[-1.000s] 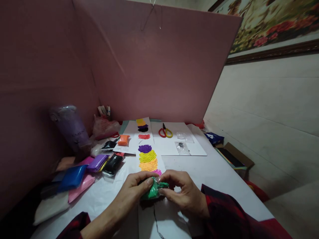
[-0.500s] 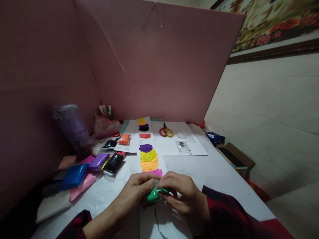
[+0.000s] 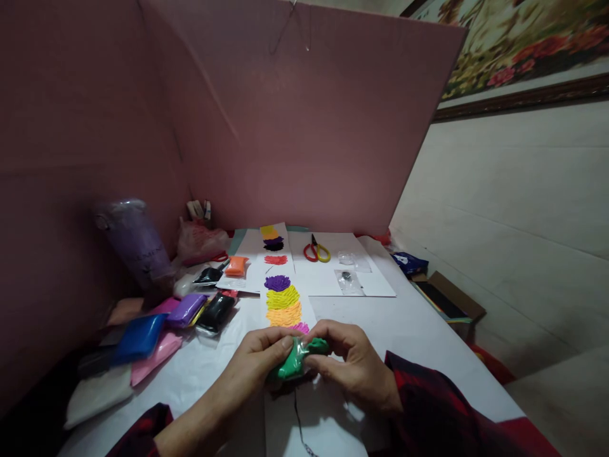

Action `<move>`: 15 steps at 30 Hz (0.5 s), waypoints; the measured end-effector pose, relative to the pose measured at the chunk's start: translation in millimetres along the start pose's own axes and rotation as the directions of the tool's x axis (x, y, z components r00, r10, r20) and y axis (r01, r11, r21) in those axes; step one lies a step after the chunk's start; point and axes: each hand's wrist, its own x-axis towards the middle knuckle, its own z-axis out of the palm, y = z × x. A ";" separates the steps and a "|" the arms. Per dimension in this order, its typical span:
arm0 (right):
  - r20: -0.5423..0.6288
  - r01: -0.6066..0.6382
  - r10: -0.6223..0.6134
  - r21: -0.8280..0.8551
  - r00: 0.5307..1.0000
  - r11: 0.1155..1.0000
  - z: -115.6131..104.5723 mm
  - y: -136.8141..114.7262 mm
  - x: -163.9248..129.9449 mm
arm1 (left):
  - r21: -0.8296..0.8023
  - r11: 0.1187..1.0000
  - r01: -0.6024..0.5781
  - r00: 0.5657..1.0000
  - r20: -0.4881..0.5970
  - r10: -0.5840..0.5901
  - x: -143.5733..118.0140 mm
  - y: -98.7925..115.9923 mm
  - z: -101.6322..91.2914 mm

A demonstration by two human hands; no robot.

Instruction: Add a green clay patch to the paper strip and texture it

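Pinching one green clay packet (image 3: 297,360) between them, left hand (image 3: 257,363) and right hand (image 3: 354,365), fingers closed.

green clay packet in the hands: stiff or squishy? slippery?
Probably squishy: the green clay packet bulges unevenly between the left hand and right hand. The glossy wrap looks slick, so it may slide under the fingers. Likely light; both hands hold it with pinches alone.

Pink partition (image 3: 295,127), seemingly dim room
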 end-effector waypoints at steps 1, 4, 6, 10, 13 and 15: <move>0.001 0.060 -0.060 -0.079 0.998 0.995 -0.9 -0.1 -0.1 | 0.003 1.000 -0.001 1.000 -0.012 0.001 0.2 -0.3 -0.4; 0.014 0.213 -0.215 -0.208 0.977 0.955 -1.6 1.7 -1.5 | 0.035 0.999 -0.017 0.999 -0.047 0.019 -0.1 0.3 1.5; 0.028 0.287 -0.287 -0.213 0.957 0.934 -0.4 3.8 -3.1 | 0.049 0.999 -0.021 0.998 -0.064 0.024 -0.4 1.5 4.3; 0.044 0.382 -0.383 -0.236 0.923 0.894 4.1 5.2 -7.1 | 0.068 0.997 -0.028 0.996 -0.079 0.033 -0.6 4.2 8.7; -0.002 0.322 -0.332 -0.231 0.943 0.918 8.0 4.6 -9.1 | 0.093 0.995 -0.036 0.996 -0.075 0.043 -1.4 5.1 9.7; -0.081 0.200 -0.217 -0.184 0.973 0.962 10.4 4.8 -8.8 | 0.099 0.995 -0.033 0.997 -0.066 0.040 -2.7 5.3 10.0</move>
